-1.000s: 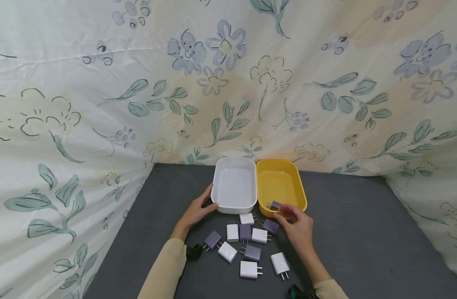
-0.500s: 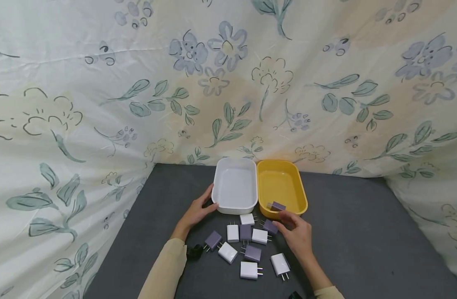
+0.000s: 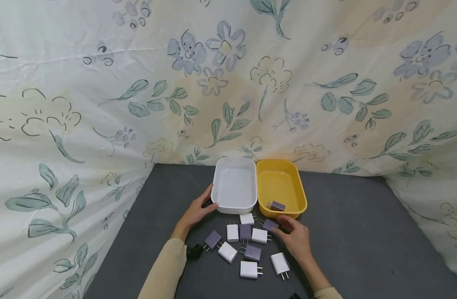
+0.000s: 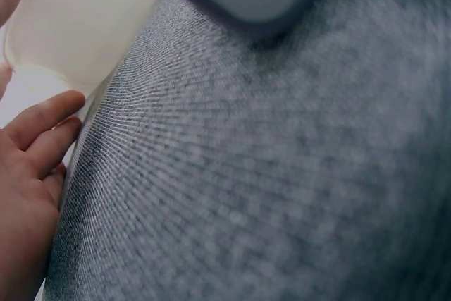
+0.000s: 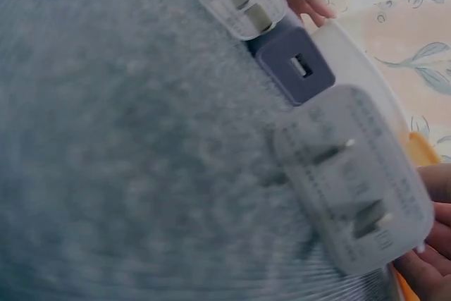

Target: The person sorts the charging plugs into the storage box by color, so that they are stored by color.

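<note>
In the head view my left hand [image 3: 196,211] touches the near left corner of a white plastic tub [image 3: 234,207], thumb and fingers spread. The left wrist view also shows this hand [image 4: 32,167] beside the tub [image 4: 84,26]. My right hand [image 3: 296,238] is at the right end of a purple USB charger plug [image 3: 269,224], thumb and fingertips apart around that end. Another purple charger plug [image 3: 278,206] lies inside the yellow tub [image 3: 301,195]. At the right wrist view's edge, the right hand [image 5: 433,244] is partly hidden behind a white charger plug [image 5: 352,181].
Several white and purple charger plugs, such as a white one [image 3: 249,270] and a purple one [image 3: 252,252], lie scattered before the tubs. One white plug [image 3: 279,264] lies near my right forearm. A floral cloth [image 3: 228,83] hangs behind the dark table [image 3: 363,232].
My right hand let go of a purple charger plug in the yellow tub. It then moved back toward me to another purple plug on the table. My left hand stayed on the white tub.
</note>
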The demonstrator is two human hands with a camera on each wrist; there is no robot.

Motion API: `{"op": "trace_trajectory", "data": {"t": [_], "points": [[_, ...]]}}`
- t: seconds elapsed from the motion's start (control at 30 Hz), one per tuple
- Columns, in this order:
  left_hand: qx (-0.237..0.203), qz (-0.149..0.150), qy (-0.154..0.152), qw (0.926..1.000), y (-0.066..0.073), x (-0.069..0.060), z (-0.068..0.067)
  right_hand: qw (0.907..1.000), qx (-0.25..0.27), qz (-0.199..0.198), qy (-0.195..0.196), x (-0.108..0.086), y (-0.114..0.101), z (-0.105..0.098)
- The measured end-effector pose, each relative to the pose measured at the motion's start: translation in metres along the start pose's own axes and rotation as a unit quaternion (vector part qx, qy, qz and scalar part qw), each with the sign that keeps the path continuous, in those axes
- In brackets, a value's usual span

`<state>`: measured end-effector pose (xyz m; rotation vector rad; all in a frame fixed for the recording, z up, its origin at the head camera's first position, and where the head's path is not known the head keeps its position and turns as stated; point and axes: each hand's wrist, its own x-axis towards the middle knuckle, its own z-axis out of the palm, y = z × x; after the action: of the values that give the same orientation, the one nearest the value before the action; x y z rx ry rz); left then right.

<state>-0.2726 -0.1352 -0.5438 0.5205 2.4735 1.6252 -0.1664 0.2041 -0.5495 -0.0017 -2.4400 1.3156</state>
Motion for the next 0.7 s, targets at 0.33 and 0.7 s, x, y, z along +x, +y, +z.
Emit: {"op": "trace_trajectory", "data": {"t": [0.33,0.7], "points": [[-0.006,-0.001,0.009,0.9999,0.000,-0.002,0.002,0.9992,0.002,0.019,-0.035,-0.002,0.007,0.004],[-0.001,-0.008,-0.023,0.9997,0.016,-0.006,-0.005,0.9996,0.001,0.010,-0.026,-0.004,0.006,0.003]]}}
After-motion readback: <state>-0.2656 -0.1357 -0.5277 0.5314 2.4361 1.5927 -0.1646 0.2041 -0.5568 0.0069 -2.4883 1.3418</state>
